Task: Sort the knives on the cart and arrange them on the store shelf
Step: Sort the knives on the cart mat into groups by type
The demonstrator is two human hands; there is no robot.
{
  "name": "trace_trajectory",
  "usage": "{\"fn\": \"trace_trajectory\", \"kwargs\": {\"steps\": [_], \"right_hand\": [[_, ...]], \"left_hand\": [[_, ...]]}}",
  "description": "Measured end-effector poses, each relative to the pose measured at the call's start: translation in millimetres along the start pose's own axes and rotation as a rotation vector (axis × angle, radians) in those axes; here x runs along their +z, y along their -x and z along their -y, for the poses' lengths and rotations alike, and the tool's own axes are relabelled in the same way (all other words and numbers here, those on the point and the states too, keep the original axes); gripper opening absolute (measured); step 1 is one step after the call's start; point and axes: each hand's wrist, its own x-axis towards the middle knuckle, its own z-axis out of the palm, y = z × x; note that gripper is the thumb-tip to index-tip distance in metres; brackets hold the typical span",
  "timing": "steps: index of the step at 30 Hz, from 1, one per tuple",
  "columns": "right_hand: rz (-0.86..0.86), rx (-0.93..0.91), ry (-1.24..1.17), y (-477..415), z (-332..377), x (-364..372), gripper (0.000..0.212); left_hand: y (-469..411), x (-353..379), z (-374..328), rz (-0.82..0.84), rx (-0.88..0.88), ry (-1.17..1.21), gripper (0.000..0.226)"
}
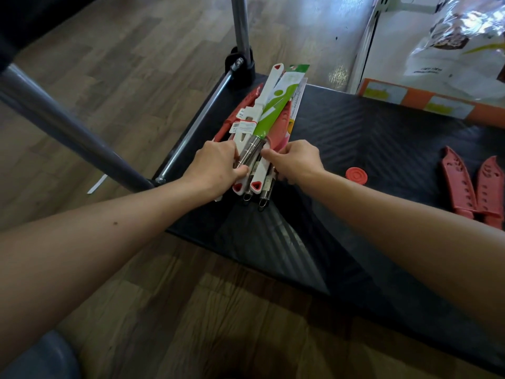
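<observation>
At the black cart deck's (369, 149) left edge, left hand (216, 168) and right hand (295, 162) clamp the mixed knife bundle (269, 110) — perhaps seven; two pink plastic sheaths (455, 184) lie well apart.

You see soft light coming from the upper right, glare on the plastic bag (459, 31) and chrome post (241, 23), dim lower corners, and wide-angle bending at the edges.

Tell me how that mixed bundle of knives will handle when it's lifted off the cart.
Likely to fan apart: the knife bundle is loose, unlike pieces, gripped only at the handle end by the left hand and right hand. Its polished steel handles look slippery. The sheathed blades look rigid, so probably stiff, not floppy.
</observation>
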Motion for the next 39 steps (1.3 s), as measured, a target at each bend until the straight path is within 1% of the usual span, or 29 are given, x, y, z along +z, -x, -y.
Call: {"fn": "trace_trajectory", "kwargs": {"steps": [2,4,7,9,12,18,22,27,30,34,39], "right_hand": [[0.062,-0.062,0.136,6.2,0.8,0.4,0.040],[0.082,-0.124,0.250,10.3,4.8,0.0,0.039],[0.098,-0.112,0.288,9.8,12.1,1.5,0.034],[0.120,-0.056,0.253,8.6,13.1,3.5,0.031],[0.154,0.054,0.105,7.1,7.3,1.1,0.025],[0.183,0.087,-0.049,15.3,-12.7,-27.0,0.022],[0.171,0.125,-0.096,27.0,-28.5,-38.2,0.020],[0.144,0.176,-0.131,37.1,-47.2,-56.0,0.022],[0.117,0.181,-0.148,45.5,-58.6,-72.3,0.021],[0.100,0.203,-0.131,59.4,-76.1,-95.2,0.020],[0.066,0.228,-0.136,71.6,-97.0,-116.9,0.018]], "left_hand": [[-0.2,-0.1,1.8,-0.002,-0.011,0.002,0.030],[-0.8,-0.1,1.7,0.008,-0.018,-0.006,0.032],[0.2,0.1,-3.9,0.055,-0.025,-0.014,0.032],[1.6,-0.3,-7.4,0.088,-0.032,-0.019,0.032],[2.8,-1.8,-9.8,0.137,-0.073,0.057,0.032],[2.1,-1.1,-18.1,0.243,-0.146,0.229,0.030],[3.0,6.4,-32.0,0.255,-0.171,0.353,0.027],[7.2,12.3,-54.0,0.252,-0.121,0.378,0.028],[11.8,21.8,-75.3,0.272,-0.069,0.378,0.028],[16.1,36.6,-101.6,0.303,-0.044,0.405,0.028],[17.8,50.8,-123.7,0.310,-0.018,0.420,0.023]]}}
